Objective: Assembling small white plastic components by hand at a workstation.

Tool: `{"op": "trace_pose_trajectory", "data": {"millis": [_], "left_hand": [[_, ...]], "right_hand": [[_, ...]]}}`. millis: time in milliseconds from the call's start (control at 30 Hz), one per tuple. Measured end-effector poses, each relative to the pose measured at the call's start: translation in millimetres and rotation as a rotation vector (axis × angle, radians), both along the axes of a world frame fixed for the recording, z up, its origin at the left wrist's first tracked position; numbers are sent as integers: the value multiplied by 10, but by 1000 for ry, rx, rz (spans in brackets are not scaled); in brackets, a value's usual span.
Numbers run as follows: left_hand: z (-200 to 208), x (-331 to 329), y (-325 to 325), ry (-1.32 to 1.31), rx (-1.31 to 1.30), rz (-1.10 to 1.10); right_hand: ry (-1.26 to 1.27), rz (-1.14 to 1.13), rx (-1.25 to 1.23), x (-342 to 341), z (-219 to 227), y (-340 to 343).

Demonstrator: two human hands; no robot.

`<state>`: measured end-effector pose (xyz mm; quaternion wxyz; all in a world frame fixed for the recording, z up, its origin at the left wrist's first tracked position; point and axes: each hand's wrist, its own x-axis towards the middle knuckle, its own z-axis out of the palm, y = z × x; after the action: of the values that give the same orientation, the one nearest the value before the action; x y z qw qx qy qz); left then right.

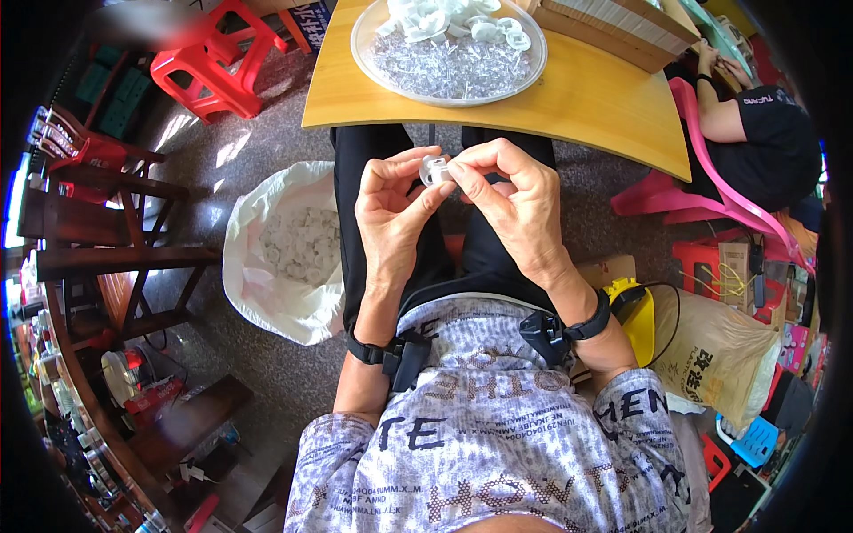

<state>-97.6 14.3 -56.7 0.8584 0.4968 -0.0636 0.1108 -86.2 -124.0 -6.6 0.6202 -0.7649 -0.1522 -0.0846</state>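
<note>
Above my lap, my left hand [391, 209] pinches a small white, translucent plastic part [434, 170] between thumb and fingers. The part is rounded and has an opening in it. My right hand [515, 200] is closed at the part's right side, its thumb and forefinger pressed together against it. Whether a smaller piece sits between those fingertips is hidden. Just beyond my hands, a round clear basin [449, 102] on the table holds a heap of white plastic parts [426, 19] and many tiny clear pieces [444, 64].
The yellow wooden table [613, 120] carries a cardboard box [613, 31]. A white sack [244, 266] with similar parts stands open left of my legs. Red stools [209, 67] are at far left. Another person [764, 133] sits at right on a pink chair [711, 209].
</note>
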Motion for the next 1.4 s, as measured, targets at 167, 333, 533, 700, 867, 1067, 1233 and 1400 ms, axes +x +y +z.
{"op": "trace_pose_trajectory", "data": {"millis": [167,333,533,700,867,1067,1233,1400], "left_hand": [[-24,13,-2,-60,4,0],[-24,-9,4,-62,-67,-47],[-46,-16,46,-95,-20,-59],[4,-24,37,-124,42,-13],[122,-51,21,24,-50,7],[85,-43,35,-62,4,28],[58,-72,75,-82,94,23],[239,-135,71,-208,352,12]], "right_hand": [[6,13,56,55,-54,-29],[184,46,93,55,23,-88],[99,14,122,48,-37,-77],[17,49,49,52,-31,-60],[183,116,195,44,62,-72],[159,127,159,80,41,-94],[35,133,2,44,53,-117],[-6,176,-30,-23,4,-131]]}}
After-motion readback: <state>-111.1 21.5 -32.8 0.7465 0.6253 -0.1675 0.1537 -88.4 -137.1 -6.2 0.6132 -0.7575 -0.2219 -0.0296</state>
